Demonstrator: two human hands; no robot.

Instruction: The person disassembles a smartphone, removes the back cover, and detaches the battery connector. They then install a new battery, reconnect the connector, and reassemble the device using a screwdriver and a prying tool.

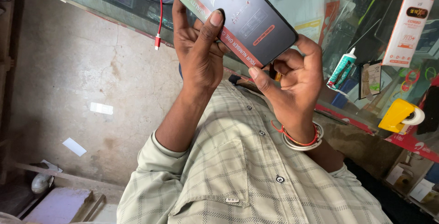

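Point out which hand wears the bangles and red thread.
The right hand, gripping the lower corner of the dark panel; bangles circle its wrist. The left hand, holding the panel's edge, has a bare wrist.

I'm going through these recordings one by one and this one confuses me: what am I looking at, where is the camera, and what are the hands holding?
The one picture comes from a camera worn on the person's head, looking down past a checked shirt. There is no machine, only two bare hands. The left hand and the right hand together hold up a flat dark phone screen panel with a printed film on it. Behind is a glass counter with a small tube, a white box and a yellow tape dispenser. A red cable hangs at left.
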